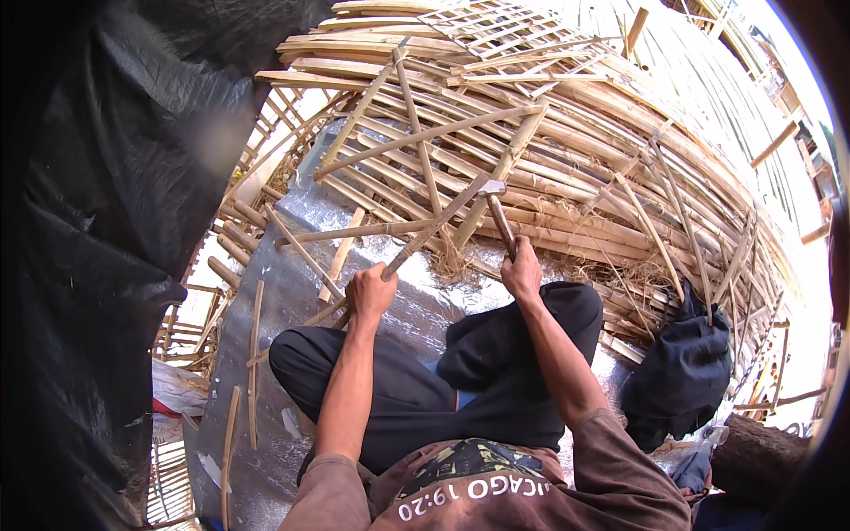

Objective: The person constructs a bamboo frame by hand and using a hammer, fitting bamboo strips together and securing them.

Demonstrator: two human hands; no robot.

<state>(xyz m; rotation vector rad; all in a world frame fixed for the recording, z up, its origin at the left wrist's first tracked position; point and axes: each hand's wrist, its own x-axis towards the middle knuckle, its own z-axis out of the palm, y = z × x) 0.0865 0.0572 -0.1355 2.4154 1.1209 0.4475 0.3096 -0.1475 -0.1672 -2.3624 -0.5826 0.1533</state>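
Right hand: The right hand (521, 268) had its fingers curled tightly round the handle of the hammer (503, 226).
Left hand: To the left of the hammer and nearer the body, the left hand (370, 292) made a fist round a wooden pole (416, 248).
Pole: It slanted up from the left hand, its far end beside the hammer's head; whether the two touched could not be told.
Shirt: Below the hammer, a brown shirt (620, 487) bore white printed lettering (513, 485) with numerals, partly lost in folds, and a dark patterned print beside it.
Frame poles: Left of the hammer and beyond it, lashed poles (425, 139) crossed one another.
Slats: Long split-bamboo slats (584, 199) spread beyond the hammer and to its right.
Sheet: A silvery sheet (226, 354) lay to the hammer's left and below.
Bag: A dark bag-like bundle (682, 372) sat to the hammer's lower right.
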